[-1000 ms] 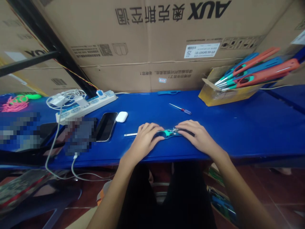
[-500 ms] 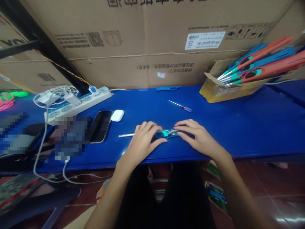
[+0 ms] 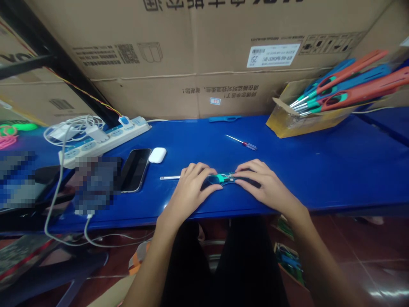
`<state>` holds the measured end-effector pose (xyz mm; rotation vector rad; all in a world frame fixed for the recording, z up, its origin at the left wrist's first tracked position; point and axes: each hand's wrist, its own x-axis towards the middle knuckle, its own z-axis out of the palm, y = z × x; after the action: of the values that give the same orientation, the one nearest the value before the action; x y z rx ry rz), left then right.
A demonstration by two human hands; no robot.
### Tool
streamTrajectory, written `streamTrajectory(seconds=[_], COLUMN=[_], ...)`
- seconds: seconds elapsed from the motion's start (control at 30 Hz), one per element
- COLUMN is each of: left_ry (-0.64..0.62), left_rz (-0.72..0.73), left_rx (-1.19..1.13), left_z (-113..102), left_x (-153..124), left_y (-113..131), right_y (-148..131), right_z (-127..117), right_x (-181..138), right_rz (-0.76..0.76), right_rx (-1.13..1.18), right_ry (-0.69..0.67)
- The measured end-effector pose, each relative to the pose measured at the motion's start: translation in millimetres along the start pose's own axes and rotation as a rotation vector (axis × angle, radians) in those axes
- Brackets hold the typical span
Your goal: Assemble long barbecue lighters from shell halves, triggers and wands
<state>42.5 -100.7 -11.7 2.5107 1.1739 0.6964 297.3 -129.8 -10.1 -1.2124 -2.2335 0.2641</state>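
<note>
On the blue table lies a long-nosed lighter [image 3: 223,178] with its casing open, showing a green trigger part and small inner parts. Its metal tube [image 3: 170,177] points left. My left hand [image 3: 193,183] curls over the tube end of the body, thumb and fingers gripping it from both sides. At the other end, my right hand [image 3: 260,181] closes its fingers and thumb around the blue body, which they partly hide. A screwdriver [image 3: 241,142] with a clear handle lies beyond my hands. Farther back rests a blue casing half [image 3: 224,119].
A taped carton [image 3: 303,125] of orange and blue lighters stands at the right. To the left are a white earbud case [image 3: 157,155], a phone [image 3: 136,170], and a power strip [image 3: 105,143] with cables. A large cardboard box [image 3: 198,59] walls off the back.
My right hand's fingertips have shifted slightly on the lighter's right end. The left hand and the lighter stay nearly in place.
</note>
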Motion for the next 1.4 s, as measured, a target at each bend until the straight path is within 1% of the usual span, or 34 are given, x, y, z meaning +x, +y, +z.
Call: streamTrajectory(seconds=[0.3,0.43,0.6,0.77,0.97,1.2,1.3,1.4], left_ry=[0.010,0.014,0.020,0.035,0.116,0.170,0.203,0.212], left_rz=[-0.009,-0.017,-0.028,-0.021,-0.064,-0.047,-0.003,0.037], left_rx=[-0.009,-0.008,0.000,0.021,0.091,0.116,0.145,0.177], left_z=[1,1,1,2,4,4,4,2], left_x=[0,0,-1,-2,-4,-5,-8,-12], left_y=[0,1,2,3,3,2,1,-1], right_y=[-5,-5,-7,-8,-6,-5,1,17], right_z=[2,3,4,3,6,4,-2,-13], right_x=[3,4,3,2,4,1,11,44], right_rz=[-0.065,-0.074,-0.103,-0.117,-0.109,-0.131,-0.137,-0.122], right_rx=[-0.127,-0.139,-0.212,-0.215,-0.194,-0.206,-0.169,-0.122], right_ry=[-0.063,-0.052,-0.033,-0.031,-0.018,-0.019,-0.031,0.012])
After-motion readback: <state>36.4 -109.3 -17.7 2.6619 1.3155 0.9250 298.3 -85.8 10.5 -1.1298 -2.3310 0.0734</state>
